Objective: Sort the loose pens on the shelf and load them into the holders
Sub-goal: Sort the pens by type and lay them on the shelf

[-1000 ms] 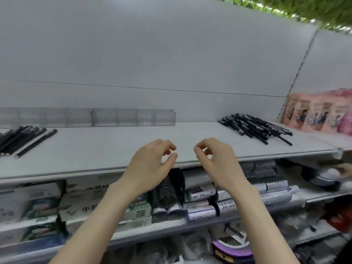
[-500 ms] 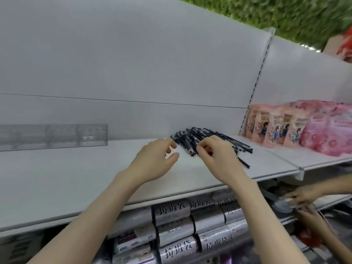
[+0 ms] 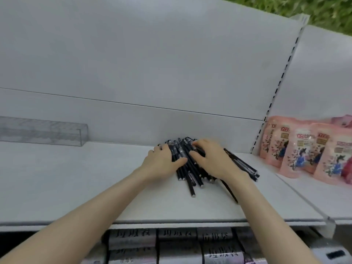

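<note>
Pens (image 3: 188, 174), black and many, lie in a loose heap just right of the middle of the frame, on the white shelf (image 3: 76, 178) close to its back wall. Most run from the wall toward the front edge. They fan out, and those on the right slant toward the lower right.

Both hands are on top of the heap, palms down. The left hand (image 3: 162, 162) covers its left side with fingers spread and the thumb laid across the barrels. The right hand (image 3: 211, 159) covers the middle, fingers spread as well. Whether any fingertip has hooked under a pen, I cannot tell.

The clear holder (image 3: 47, 132) stands at the left edge of the frame against the wall, well apart from the heap. I see no pens in the part that shows, though it is blurred. The left hand is the nearer one to it, so I'd judge a gathered bunch would have to travel leftward along the shelf.

Pink packets (image 3: 304, 149) stand at the right, and wrapped rolls (image 3: 181, 244) sit below.
</note>
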Demonstrator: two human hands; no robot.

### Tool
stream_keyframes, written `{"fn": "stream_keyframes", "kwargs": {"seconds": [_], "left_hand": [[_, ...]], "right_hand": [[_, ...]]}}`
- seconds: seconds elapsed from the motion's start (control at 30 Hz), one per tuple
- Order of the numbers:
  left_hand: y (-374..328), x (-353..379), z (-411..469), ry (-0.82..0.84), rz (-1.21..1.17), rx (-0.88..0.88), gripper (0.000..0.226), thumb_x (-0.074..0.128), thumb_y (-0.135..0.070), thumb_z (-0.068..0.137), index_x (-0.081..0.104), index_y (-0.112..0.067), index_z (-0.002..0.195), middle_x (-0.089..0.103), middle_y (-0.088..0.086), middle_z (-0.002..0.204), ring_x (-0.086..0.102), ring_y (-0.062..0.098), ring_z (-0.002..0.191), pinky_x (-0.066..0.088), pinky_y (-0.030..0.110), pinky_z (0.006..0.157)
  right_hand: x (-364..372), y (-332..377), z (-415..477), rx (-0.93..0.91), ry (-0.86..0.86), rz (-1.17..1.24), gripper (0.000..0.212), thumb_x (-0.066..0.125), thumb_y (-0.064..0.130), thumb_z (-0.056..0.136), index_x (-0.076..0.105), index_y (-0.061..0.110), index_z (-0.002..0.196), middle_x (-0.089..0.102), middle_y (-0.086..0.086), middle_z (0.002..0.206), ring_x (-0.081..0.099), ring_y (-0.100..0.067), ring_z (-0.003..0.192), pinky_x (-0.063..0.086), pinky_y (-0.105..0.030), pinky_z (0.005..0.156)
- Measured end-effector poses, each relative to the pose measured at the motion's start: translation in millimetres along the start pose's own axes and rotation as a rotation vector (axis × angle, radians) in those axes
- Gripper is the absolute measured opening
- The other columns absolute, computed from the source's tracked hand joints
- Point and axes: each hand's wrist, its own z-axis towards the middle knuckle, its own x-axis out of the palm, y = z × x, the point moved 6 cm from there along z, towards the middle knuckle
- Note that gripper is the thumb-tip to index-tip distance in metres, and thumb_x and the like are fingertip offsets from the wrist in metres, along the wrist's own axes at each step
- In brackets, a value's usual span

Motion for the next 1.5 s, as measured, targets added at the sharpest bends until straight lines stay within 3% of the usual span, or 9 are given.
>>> {"fn": "stream_keyframes", "kwargs": {"seconds": [0.13, 0.23, 0.33, 0.4, 0.77, 0.9, 1.13, 1.33, 1.5], "left_hand": [[-10, 11, -1, -0.101, 0.002, -0.134, 0.084, 0.052, -0.063, 0.083, 0.031, -0.004, 0.138, 0.041, 0.015, 0.136, 0.035, 0.034, 0.127, 0.030, 0.036, 0.100], [-15, 14, -4, -0.128, -0.070, -0.226, 0.068, 0.061, -0.055, 0.082, 0.043, -0.004, 0.123, 0.047, 0.015, 0.126, 0.041, 0.032, 0.121, 0.035, 0.034, 0.095], [-21, 10, -4, -0.142, -0.202, -0.237, 0.032, 0.069, -0.041, 0.082, 0.051, -0.016, 0.073, 0.059, 0.004, 0.078, 0.057, 0.020, 0.086, 0.040, 0.019, 0.066], [-23, 8, -4, -0.142, -0.230, -0.255, 0.038, 0.069, -0.031, 0.084, 0.045, -0.018, 0.057, 0.048, -0.004, 0.055, 0.047, 0.010, 0.058, 0.031, 0.013, 0.046], [-2, 6, 6, -0.175, -0.268, -0.367, 0.019, 0.068, -0.019, 0.081, 0.059, -0.002, 0.078, 0.052, 0.012, 0.066, 0.047, 0.021, 0.057, 0.037, 0.028, 0.059], [-1, 3, 2, -0.143, -0.380, -0.341, 0.013, 0.055, -0.007, 0.088, 0.059, 0.000, 0.077, 0.056, 0.011, 0.061, 0.044, 0.015, 0.046, 0.034, 0.021, 0.045], [1, -1, -9, -0.066, -0.771, -0.219, 0.011, 0.048, -0.010, 0.097, 0.056, -0.002, 0.094, 0.057, 0.007, 0.069, 0.048, 0.020, 0.065, 0.035, 0.034, 0.065], [-47, 0, 7, -0.001, -1.058, -0.006, 0.015, 0.049, -0.014, 0.096, 0.062, -0.007, 0.101, 0.057, 0.002, 0.072, 0.054, 0.011, 0.063, 0.045, 0.023, 0.061], [-67, 9, 19, -0.039, -1.023, 0.075, 0.018, 0.047, -0.018, 0.097, 0.061, -0.007, 0.095, 0.056, 0.000, 0.063, 0.051, 0.007, 0.051, 0.040, 0.017, 0.046]], "right_hand": [[14, -25, 10, -0.066, 0.210, -0.084, 0.053, 0.037, 0.047, 0.099, 0.032, 0.024, 0.147, 0.027, -0.002, 0.155, 0.021, -0.030, 0.142, 0.023, -0.049, 0.114], [23, -40, 17, -0.136, 0.273, -0.078, 0.057, 0.030, 0.054, 0.098, 0.025, 0.030, 0.149, 0.022, -0.002, 0.157, 0.017, -0.031, 0.144, 0.019, -0.052, 0.115], [22, -47, 20, -0.169, 0.270, -0.091, 0.055, 0.029, 0.056, 0.097, 0.024, 0.034, 0.148, 0.025, 0.001, 0.154, 0.021, -0.031, 0.139, 0.020, -0.049, 0.114], [21, -50, 20, -0.195, 0.242, -0.082, 0.053, 0.028, 0.056, 0.097, 0.025, 0.037, 0.147, 0.026, 0.002, 0.152, 0.022, -0.030, 0.137, 0.019, -0.047, 0.112], [25, -57, 18, -0.201, 0.165, 0.024, 0.052, 0.030, 0.053, 0.098, 0.027, 0.036, 0.147, 0.026, 0.007, 0.154, 0.023, -0.027, 0.137, 0.017, -0.044, 0.111], [21, -57, 19, -0.214, 0.167, 0.042, 0.053, 0.031, 0.053, 0.098, 0.027, 0.035, 0.147, 0.026, 0.008, 0.154, 0.023, -0.026, 0.138, 0.018, -0.044, 0.111], [14, -53, 16, -0.206, 0.153, 0.116, 0.051, 0.034, 0.049, 0.099, 0.031, 0.029, 0.146, 0.024, 0.008, 0.155, 0.016, -0.019, 0.141, 0.010, -0.040, 0.112], [-15, -35, 31, -0.136, 0.134, 0.802, 0.032, 0.058, 0.039, 0.091, 0.068, 0.015, 0.110, 0.070, 0.004, 0.108, 0.063, -0.011, 0.102, 0.046, -0.030, 0.095], [-23, -49, 39, -0.017, 0.004, 1.088, 0.019, 0.063, 0.018, 0.090, 0.071, 0.005, 0.079, 0.068, 0.002, 0.069, 0.060, -0.004, 0.063, 0.047, -0.013, 0.064]]}}
